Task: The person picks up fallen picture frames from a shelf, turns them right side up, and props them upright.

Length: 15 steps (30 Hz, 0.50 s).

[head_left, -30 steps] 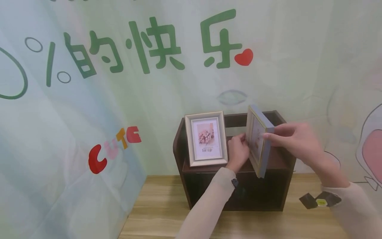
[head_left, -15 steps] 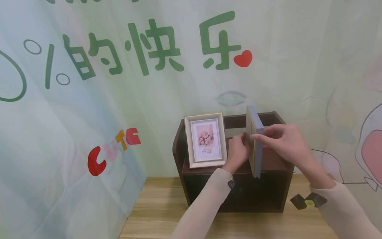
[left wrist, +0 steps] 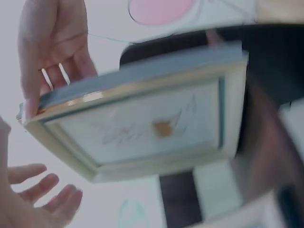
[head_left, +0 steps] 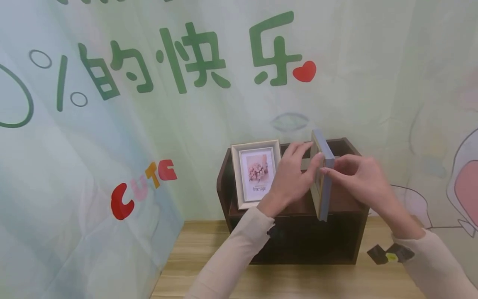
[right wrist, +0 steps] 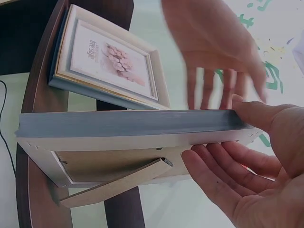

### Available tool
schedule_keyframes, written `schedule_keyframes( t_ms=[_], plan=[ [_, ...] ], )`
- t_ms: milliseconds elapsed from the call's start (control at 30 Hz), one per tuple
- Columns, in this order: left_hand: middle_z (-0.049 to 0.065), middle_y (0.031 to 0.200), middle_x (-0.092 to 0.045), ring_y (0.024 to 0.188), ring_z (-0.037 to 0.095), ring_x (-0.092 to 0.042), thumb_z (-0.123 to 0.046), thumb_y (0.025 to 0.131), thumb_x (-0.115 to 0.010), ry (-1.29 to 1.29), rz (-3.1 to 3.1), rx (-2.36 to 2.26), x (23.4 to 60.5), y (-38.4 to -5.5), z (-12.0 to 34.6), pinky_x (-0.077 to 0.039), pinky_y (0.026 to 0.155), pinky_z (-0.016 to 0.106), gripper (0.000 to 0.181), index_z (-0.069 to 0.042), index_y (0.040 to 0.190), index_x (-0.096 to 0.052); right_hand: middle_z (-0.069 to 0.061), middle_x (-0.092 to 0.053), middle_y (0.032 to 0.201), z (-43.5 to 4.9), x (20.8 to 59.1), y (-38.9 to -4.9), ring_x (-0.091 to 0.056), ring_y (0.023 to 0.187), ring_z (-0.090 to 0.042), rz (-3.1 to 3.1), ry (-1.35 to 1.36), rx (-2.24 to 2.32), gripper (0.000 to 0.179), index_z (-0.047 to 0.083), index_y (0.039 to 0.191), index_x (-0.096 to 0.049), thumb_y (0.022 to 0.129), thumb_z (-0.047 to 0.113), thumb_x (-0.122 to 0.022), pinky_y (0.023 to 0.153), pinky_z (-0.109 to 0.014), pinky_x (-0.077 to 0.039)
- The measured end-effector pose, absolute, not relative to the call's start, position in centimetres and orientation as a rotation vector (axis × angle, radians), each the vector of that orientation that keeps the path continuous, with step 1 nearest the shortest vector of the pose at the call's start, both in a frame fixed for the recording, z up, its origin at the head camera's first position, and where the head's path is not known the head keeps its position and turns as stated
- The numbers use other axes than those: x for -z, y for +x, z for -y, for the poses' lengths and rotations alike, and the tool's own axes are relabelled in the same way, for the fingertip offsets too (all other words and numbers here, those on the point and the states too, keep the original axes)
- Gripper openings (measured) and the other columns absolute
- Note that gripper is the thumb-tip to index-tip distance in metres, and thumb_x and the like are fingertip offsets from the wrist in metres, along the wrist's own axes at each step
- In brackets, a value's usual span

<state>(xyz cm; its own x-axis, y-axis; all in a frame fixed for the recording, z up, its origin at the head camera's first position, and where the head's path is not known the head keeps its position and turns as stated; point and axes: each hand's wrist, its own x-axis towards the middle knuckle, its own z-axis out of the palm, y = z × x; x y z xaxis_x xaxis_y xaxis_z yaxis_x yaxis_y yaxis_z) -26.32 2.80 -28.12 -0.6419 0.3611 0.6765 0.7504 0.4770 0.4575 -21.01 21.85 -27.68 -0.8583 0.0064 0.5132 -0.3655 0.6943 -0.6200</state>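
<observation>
My right hand [head_left: 367, 178] pinches a picture frame [head_left: 325, 191] by its upper edge, thumb on the front and fingers behind. The frame stands nearly edge-on over the right part of a dark brown shelf [head_left: 306, 211]. Its backing and a partly swung-out easel leg [right wrist: 118, 183] show in the right wrist view. My left hand [head_left: 289, 178] is raised on the frame's front side, fingers extended. In the left wrist view those left fingers [left wrist: 45, 187] are apart from the frame. A second picture frame [head_left: 257, 174], with pink flowers, stands upright on the shelf's left part, partly covered by my left hand.
The shelf has raised sides and an open lower compartment [head_left: 302, 241]. It stands on a light wooden table [head_left: 194, 249] against a printed curtain [head_left: 354, 83]. A dark cable [right wrist: 4, 118] shows at the edge of the right wrist view.
My left hand has come up and away from the lower front of the held frame, its fingers straightening. The held frame has turned more edge-on, with my right hand shifting slightly left.
</observation>
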Motion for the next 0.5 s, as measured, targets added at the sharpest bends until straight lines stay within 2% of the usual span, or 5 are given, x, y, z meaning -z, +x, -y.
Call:
schedule_keyframes(
  t_ms=[33,133,300,367,500],
  plan=[
    [0.008,0.148,-0.059,0.138,0.023,-0.058,-0.043,0.109,-0.051,-0.951,2.253,0.949,27.7,-26.3,-2.6,-0.051,0.116,0.035,0.053,-0.009,0.150,-0.056,-0.016,-0.081,0.097,-21.8,27.8,-21.0,-0.073,0.084,-0.014,2.410,0.285,-1.026,0.039,0.003,0.103,-0.078,0.091,0.040,-0.083,0.067,-0.017,-0.052],
    [0.006,0.162,-0.049,0.151,0.020,-0.047,-0.050,0.107,-0.053,-1.020,2.346,0.752,26.4,-26.3,-2.1,-0.042,0.124,0.035,0.065,-0.011,0.159,-0.045,-0.016,-0.081,0.099,-21.8,28.2,-21.0,-0.075,0.086,-0.018,2.395,0.315,-1.016,0.033,0.004,0.104,-0.077,0.093,0.034,-0.082,0.068,-0.015,-0.052],
    [0.000,0.175,-0.029,0.163,0.014,-0.027,-0.057,0.105,-0.055,-1.152,2.473,0.633,25.2,-26.8,-1.8,-0.031,0.130,0.034,0.079,-0.017,0.167,-0.029,-0.019,-0.080,0.105,-21.6,28.8,-20.8,-0.076,0.094,-0.033,2.377,0.347,-0.979,0.028,0.002,0.110,-0.077,0.096,0.027,-0.079,0.072,-0.011,-0.050],
    [-0.002,0.176,-0.025,0.164,0.012,-0.022,-0.057,0.105,-0.055,-1.205,2.496,0.603,24.9,-27.1,-1.8,-0.028,0.130,0.032,0.079,-0.020,0.168,-0.026,-0.019,-0.080,0.105,-21.5,28.9,-20.8,-0.076,0.094,-0.035,2.366,0.357,-0.979,0.027,0.002,0.110,-0.076,0.096,0.025,-0.079,0.073,-0.009,-0.049],
    [-0.003,0.175,-0.028,0.164,0.011,-0.019,-0.054,0.106,-0.054,-1.295,2.511,0.536,24.6,-27.6,-1.9,-0.025,0.131,0.028,0.073,-0.020,0.167,-0.030,-0.021,-0.080,0.106,-21.6,29.2,-20.8,-0.077,0.093,-0.035,2.348,0.384,-0.986,0.028,0.001,0.112,-0.076,0.095,0.022,-0.080,0.073,-0.006,-0.049]
  ],
)
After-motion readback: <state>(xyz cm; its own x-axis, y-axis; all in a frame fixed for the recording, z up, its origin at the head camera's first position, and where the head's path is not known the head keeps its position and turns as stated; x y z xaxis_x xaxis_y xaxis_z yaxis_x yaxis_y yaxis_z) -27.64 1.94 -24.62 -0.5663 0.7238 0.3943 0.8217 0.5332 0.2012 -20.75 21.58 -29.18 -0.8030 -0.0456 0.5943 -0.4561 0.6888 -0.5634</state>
